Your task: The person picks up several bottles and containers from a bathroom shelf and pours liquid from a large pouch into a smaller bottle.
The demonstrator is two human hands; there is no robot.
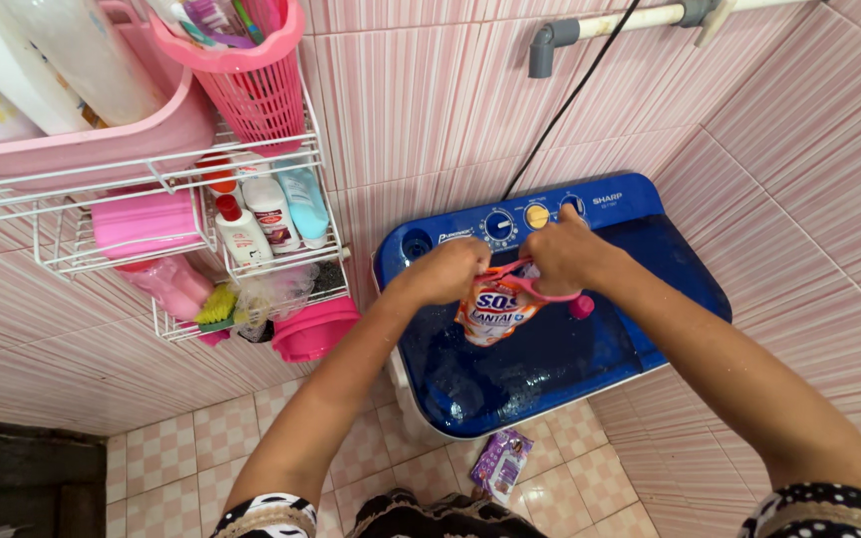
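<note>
My left hand [447, 270] grips the top corner of an orange-and-white soft pouch [491, 312], held over the blue twin-tub washing machine [550, 349]. My right hand [568, 251] holds pink-handled scissors [540, 289] at the pouch's top edge. A small pink cap [581, 307] lies on the machine's lid just right of the pouch. The scissor blades are mostly hidden by my hands.
A white wire rack [151, 249] on the pink tiled wall at left holds bottles [261, 214], pink baskets [251, 70] and a brush. A purple sachet [502, 460] lies on the tiled floor in front of the machine. A black cable and a pipe [600, 25] run above.
</note>
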